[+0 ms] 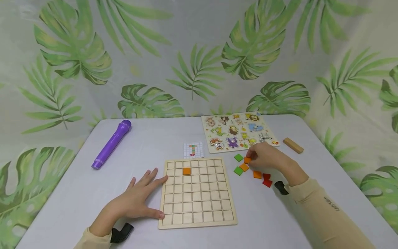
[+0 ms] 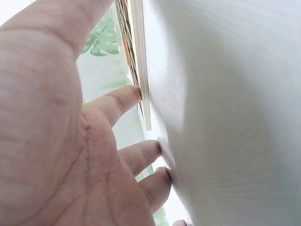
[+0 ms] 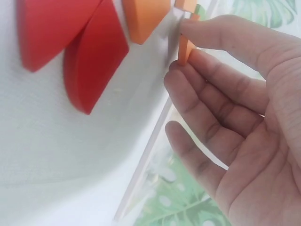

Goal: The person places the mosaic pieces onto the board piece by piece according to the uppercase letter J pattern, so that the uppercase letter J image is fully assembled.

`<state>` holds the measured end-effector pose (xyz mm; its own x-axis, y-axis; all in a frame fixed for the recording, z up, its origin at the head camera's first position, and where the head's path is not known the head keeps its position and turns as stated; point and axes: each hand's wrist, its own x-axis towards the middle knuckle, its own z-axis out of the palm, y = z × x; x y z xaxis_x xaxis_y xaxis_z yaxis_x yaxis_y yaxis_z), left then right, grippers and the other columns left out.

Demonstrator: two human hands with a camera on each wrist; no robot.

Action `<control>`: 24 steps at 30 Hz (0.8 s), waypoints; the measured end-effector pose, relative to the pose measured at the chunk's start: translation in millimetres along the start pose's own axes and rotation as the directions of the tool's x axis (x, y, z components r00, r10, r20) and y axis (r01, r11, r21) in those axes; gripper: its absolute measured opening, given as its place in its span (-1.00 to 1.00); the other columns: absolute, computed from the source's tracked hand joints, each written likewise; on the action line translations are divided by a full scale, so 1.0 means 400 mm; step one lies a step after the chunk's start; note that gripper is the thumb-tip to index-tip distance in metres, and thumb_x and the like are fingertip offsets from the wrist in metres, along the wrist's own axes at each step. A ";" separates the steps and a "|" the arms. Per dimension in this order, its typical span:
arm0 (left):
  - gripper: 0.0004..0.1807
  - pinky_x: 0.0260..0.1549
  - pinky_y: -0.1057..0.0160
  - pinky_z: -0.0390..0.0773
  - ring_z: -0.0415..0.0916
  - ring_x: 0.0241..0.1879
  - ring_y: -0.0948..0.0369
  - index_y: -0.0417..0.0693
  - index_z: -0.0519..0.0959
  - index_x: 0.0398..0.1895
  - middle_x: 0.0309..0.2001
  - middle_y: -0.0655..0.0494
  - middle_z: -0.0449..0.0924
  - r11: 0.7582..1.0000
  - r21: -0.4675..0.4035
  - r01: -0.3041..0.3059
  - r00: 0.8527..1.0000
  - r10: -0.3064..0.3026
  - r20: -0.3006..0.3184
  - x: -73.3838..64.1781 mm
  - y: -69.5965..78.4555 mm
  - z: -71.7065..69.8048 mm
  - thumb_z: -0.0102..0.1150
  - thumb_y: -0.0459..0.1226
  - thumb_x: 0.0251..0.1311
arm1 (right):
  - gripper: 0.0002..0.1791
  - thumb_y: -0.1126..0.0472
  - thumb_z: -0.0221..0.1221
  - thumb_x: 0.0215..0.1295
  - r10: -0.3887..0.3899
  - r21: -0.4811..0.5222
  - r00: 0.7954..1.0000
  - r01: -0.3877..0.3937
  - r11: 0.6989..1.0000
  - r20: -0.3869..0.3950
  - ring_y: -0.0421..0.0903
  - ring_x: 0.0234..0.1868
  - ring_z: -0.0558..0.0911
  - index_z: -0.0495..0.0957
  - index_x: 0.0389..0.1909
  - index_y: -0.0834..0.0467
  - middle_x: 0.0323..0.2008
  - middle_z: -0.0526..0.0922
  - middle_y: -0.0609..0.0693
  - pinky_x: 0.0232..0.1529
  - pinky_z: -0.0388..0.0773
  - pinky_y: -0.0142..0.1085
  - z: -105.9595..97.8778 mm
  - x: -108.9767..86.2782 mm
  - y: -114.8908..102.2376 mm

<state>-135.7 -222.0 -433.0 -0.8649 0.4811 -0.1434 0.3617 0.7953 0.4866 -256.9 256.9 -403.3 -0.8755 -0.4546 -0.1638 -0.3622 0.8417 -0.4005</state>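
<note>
Pinching orange tile (image 3: 183,50): right fingers (image 3: 214,33) | left fingers (image 1: 158,182): spread | white tabletop (image 1: 149,138) | leaf-print backdrop (image 1: 199,20) behind

The fingertips of the right hand (image 1: 268,159) hide part of the orange tile (image 1: 247,160) in their pinch. Just beyond that grip, the hand covers a bit of the animal puzzle's (image 1: 207,135) edge; behind the grip, the right sleeve (image 1: 326,218) runs off the frame. In the right wrist view, red pieces (image 3: 101,52) near the grip are cut off; in the left wrist view, so is the left hand's (image 2: 94,165) thumb.
</note>
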 end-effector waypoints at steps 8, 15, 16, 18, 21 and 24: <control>0.32 0.44 -0.73 -0.26 -0.21 0.71 -0.39 0.26 0.17 0.73 0.76 -0.26 -0.15 1.000 -0.003 0.007 1.000 -0.007 0.003 0.001 0.002 -0.003 0.54 0.43 -0.11 | -0.83 0.23 0.44 0.32 -0.041 0.021 0.999 0.042 0.999 -0.026 -0.13 -0.21 0.68 0.76 -0.14 0.20 -0.20 0.81 0.00 -0.03 0.75 -0.13 -0.003 0.009 -0.021; 0.32 0.45 -0.71 -0.22 -0.19 0.71 -0.39 0.27 0.17 0.73 0.76 -0.25 -0.14 1.000 0.016 0.019 1.000 -0.019 0.002 0.001 0.005 -0.004 0.53 0.44 -0.12 | -0.82 0.20 0.44 0.34 -0.066 0.037 0.997 0.067 0.997 -0.036 -0.13 -0.16 0.70 0.76 -0.11 0.18 -0.15 0.81 -0.01 0.01 0.74 -0.11 0.009 0.025 -0.067; 0.32 0.45 -0.71 -0.22 -0.19 0.71 -0.38 0.27 0.17 0.73 0.76 -0.25 -0.14 1.000 0.017 0.020 1.000 -0.020 0.002 0.000 0.005 -0.004 0.53 0.44 -0.12 | -0.81 0.19 0.44 0.35 -0.069 0.037 0.997 0.070 0.997 -0.033 -0.13 -0.15 0.71 0.76 -0.10 0.18 -0.15 0.81 -0.01 0.01 0.74 -0.11 0.011 0.027 -0.074; 0.33 0.45 -0.71 -0.21 -0.18 0.71 -0.39 0.27 0.17 0.73 0.76 -0.25 -0.13 1.000 0.020 0.017 1.000 -0.017 0.003 0.001 0.006 -0.004 0.53 0.45 -0.13 | -0.79 0.16 0.45 0.36 -0.082 0.038 0.996 0.083 0.996 -0.029 -0.12 -0.13 0.74 0.76 -0.09 0.17 -0.13 0.81 -0.02 0.04 0.75 -0.11 0.017 0.032 -0.087; 0.33 0.45 -0.71 -0.20 -0.18 0.71 -0.38 0.28 0.17 0.73 0.76 -0.25 -0.12 1.000 0.025 0.017 1.000 -0.017 0.001 0.001 0.007 -0.004 0.53 0.45 -0.13 | -0.80 0.16 0.44 0.37 -0.111 0.033 0.993 0.112 0.993 -0.027 -0.10 -0.09 0.76 0.76 -0.07 0.16 -0.11 0.81 -0.02 0.08 0.75 -0.09 0.024 0.040 -0.108; 0.33 0.45 -0.71 -0.19 -0.17 0.71 -0.38 0.29 0.17 0.73 0.76 -0.25 -0.12 0.999 0.030 0.019 1.000 -0.019 -0.001 0.001 0.007 -0.002 0.53 0.45 -0.14 | -0.81 0.19 0.42 0.38 -0.139 0.026 0.990 0.139 0.990 -0.019 -0.09 -0.09 0.74 0.76 -0.06 0.15 -0.11 0.81 -0.03 0.06 0.74 -0.10 0.030 0.047 -0.131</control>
<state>-135.4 -220.0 -431.2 -0.8719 0.4656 -0.1514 0.3555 0.8147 0.4581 -250.7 200.8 -396.1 -0.8228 -0.5612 -0.0892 -0.4719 0.7623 -0.4431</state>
